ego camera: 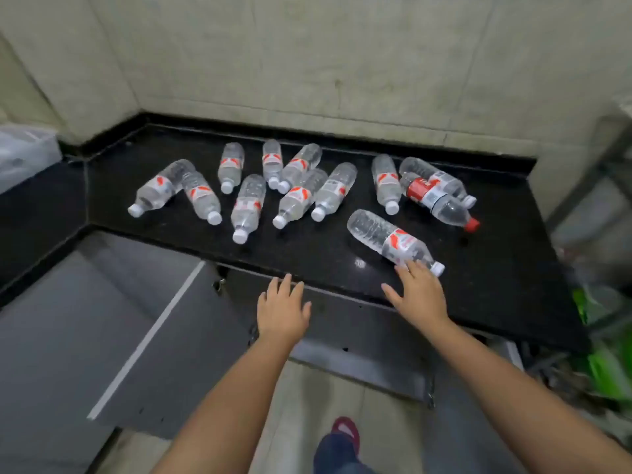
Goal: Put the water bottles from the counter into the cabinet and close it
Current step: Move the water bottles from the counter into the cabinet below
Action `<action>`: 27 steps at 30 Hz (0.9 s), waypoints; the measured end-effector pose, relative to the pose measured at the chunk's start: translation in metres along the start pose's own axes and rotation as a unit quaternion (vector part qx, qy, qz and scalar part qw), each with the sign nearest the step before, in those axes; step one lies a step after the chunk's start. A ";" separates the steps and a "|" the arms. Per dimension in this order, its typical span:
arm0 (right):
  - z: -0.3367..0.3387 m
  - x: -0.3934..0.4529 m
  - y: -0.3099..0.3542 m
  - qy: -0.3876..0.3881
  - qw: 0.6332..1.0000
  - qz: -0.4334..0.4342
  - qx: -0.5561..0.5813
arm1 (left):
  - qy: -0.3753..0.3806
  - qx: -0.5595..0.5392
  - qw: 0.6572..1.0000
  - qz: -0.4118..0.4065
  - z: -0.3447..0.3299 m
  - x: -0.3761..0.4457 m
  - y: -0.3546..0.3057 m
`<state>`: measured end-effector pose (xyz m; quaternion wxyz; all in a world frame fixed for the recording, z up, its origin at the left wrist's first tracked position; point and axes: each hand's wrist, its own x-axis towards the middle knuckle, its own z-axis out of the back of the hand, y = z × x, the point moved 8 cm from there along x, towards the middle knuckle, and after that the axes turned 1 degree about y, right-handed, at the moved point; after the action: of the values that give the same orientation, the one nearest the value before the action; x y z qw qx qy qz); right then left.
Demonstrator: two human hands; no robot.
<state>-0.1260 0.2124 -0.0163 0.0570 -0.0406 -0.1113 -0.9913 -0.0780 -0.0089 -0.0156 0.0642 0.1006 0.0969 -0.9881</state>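
1. Two hands reach out, fingers straight and holding nothing: left hand [283, 311] over the counter [496, 268] edge, right hand [419, 295] touching the nearest bottle [390, 239] by its cap end.
2. Better to wrap its middle, since it may roll.
3. Other bottles [246, 206] lie farther back; the cabinet door [113, 323] stands open below.

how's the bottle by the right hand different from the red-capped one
The bottle by the right hand has a white cap and a white label with orange marks; the red-capped bottle has a red label. The first lies alone near the counter's front edge, fingertips touching it; the second lies against another bottle. Both are clear and lie on their sides.
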 end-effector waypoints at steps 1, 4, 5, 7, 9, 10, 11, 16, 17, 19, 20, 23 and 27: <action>0.001 0.015 -0.012 -0.017 1.000 -0.015 -0.001 | 0.000 0.003 1.000 -0.013 0.002 0.019 -0.005; 0.013 0.046 -0.041 -0.045 0.996 -0.082 0.012 | -0.005 0.003 1.000 -0.026 0.016 0.070 -0.016; 0.011 0.055 -0.051 -0.030 0.994 -0.107 0.020 | -0.008 0.007 0.999 -0.032 0.021 0.087 -0.020; -0.001 0.064 -0.060 0.009 0.991 -0.136 0.015 | -0.009 0.017 0.999 -0.045 0.027 0.116 -0.025; -0.011 0.064 -0.057 0.030 0.991 -0.127 0.004 | 0.002 0.026 0.998 -0.049 0.027 0.140 -0.024; -0.018 0.064 -0.057 0.030 0.992 -0.123 -0.010 | 0.003 0.033 0.998 -0.056 0.028 0.151 -0.025; -0.018 0.064 -0.058 0.019 0.992 -0.127 -0.015 | 0.005 0.037 0.997 -0.065 0.028 0.162 -0.027; -0.023 0.066 -0.066 0.032 0.988 -0.150 -0.009 | 0.005 0.024 0.991 -0.132 0.039 0.206 -0.054; -0.020 0.066 -0.066 0.036 0.987 -0.159 0.007 | 0.008 0.022 0.990 -0.143 0.040 0.215 -0.058; -0.020 0.064 -0.065 0.050 0.982 -0.177 0.034 | 0.024 0.020 0.989 -0.145 0.038 0.231 -0.062; -0.020 0.064 -0.065 0.056 0.980 -0.185 0.045 | 0.031 0.013 0.990 -0.140 0.037 0.238 -0.062; -0.016 0.061 -0.071 0.053 0.968 -0.222 0.104 | 0.040 -0.020 0.991 -0.124 0.036 0.255 -0.061; -0.011 0.043 -0.086 0.001 0.929 -0.334 0.162 | 0.029 -0.066 0.990 -0.124 0.034 0.263 -0.062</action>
<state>-0.1798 0.2892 -0.0420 -0.2712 0.0092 -0.2773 -0.9216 -0.3489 0.0158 -0.0275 -0.0549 0.1121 0.1752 -0.9766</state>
